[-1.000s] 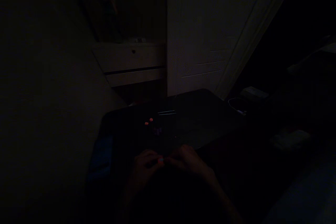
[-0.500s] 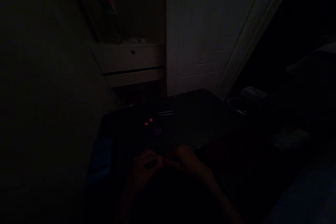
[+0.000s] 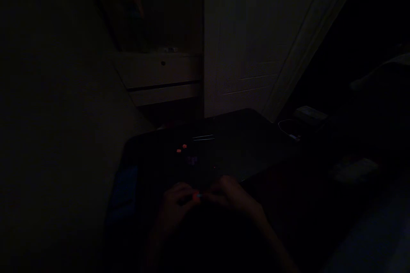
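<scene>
The scene is very dark. My left hand [image 3: 176, 202] is closed in a pinch on a small red piece [image 3: 195, 196] over the near part of the black table [image 3: 237, 136]. My right hand [image 3: 232, 196] comes in from the right, its fingertips pressed together close to that piece. Between the two sets of fingertips shows a tiny pale-blue bit [image 3: 200, 195]; what the right fingers grip is too small and dim to name. Beyond the hands lie two small orange pieces [image 3: 178, 151], a dim purple cluster [image 3: 192, 160] and a tiny red speck [image 3: 214, 167].
Two thin shiny strips [image 3: 203, 137], perhaps tweezers, lie farther back on the table. A flat blue object [image 3: 124, 192] is at the left edge. Behind stand a drawer unit [image 3: 163, 72] and a pale door [image 3: 243, 51]. A white cable [image 3: 285, 121] and box [image 3: 309, 113] are at right.
My right fingertips have drawn slightly to the right of the red piece, and the pale-blue bit now shows between the hands. The things on the table stay put.
</scene>
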The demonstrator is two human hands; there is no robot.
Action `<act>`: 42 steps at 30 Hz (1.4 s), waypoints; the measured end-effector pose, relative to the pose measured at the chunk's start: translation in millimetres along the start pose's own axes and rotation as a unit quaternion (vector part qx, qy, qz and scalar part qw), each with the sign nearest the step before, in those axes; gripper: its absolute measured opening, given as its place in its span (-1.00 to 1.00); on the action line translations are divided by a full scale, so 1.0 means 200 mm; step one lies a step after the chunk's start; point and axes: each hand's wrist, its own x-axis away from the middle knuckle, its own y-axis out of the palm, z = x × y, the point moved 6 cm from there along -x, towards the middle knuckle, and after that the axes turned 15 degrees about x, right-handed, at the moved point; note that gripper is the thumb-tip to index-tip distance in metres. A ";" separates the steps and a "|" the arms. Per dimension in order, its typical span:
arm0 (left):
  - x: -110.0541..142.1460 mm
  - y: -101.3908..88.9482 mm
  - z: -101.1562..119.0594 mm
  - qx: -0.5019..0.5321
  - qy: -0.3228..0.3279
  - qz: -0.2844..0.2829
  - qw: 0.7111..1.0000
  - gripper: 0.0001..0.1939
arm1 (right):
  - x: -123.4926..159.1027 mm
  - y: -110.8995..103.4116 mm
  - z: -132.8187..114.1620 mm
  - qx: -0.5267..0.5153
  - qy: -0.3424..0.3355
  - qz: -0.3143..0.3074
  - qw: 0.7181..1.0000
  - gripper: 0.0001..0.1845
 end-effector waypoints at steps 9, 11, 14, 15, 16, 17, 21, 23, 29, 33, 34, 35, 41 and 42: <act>0.00 0.00 0.02 -0.005 0.012 -0.002 1.000 -0.91 | -0.02 0.03 -0.02 -0.015 -0.062 0.023 0.998 -0.72; 0.00 0.00 0.02 -0.007 0.014 -0.004 1.000 -0.91 | -0.02 0.03 -0.04 -0.015 -0.075 0.023 0.997 -0.71; -0.01 0.00 0.03 -0.006 0.016 -0.005 1.000 -0.91 | -0.02 0.03 -0.06 0.009 -0.069 0.030 0.997 -0.71; -0.01 0.00 0.03 -0.006 0.015 -0.005 1.000 -0.90 | -0.02 0.03 -0.07 0.020 -0.061 0.034 0.997 -0.71; -0.01 0.00 0.03 -0.006 0.016 -0.004 1.000 -0.91 | -0.02 0.03 -0.07 0.030 -0.053 0.037 0.997 -0.71; 0.00 0.00 0.03 -0.005 0.018 -0.002 1.000 -0.91 | -0.02 0.03 -0.07 0.040 -0.044 0.039 0.997 -0.70; 0.00 0.00 0.03 -0.007 0.027 0.006 1.000 -0.92 | -0.02 0.02 -0.08 0.067 -0.018 0.041 0.997 -0.70; 0.00 0.00 0.03 -0.014 0.026 0.009 1.000 -0.93 | -0.01 0.01 -0.08 0.077 -0.002 0.040 0.996 -0.70; 0.00 0.01 0.03 -0.021 0.018 0.002 1.000 -0.92 | 0.00 -0.02 -0.10 0.120 0.049 0.031 0.991 -0.64; 0.00 0.01 0.02 -0.018 0.023 0.005 1.000 -0.93 | 0.01 -0.03 -0.11 0.119 0.054 0.032 0.991 -0.62; 0.00 0.01 0.02 -0.017 0.024 0.004 1.000 -0.93 | 0.01 -0.03 -0.10 0.114 0.053 0.032 0.992 -0.62; 0.00 0.01 0.02 -0.015 0.024 0.003 1.000 -0.92 | 0.01 -0.02 -0.10 0.108 0.053 0.032 0.992 -0.63; 0.00 0.00 0.02 -0.011 0.003 0.003 1.000 -0.91 | 0.02 -0.01 -0.03 0.035 0.046 0.059 0.997 -0.73; 0.00 0.00 0.02 -0.011 0.001 0.003 1.000 -0.90 | 0.02 0.00 -0.01 0.016 0.045 0.061 0.997 -0.73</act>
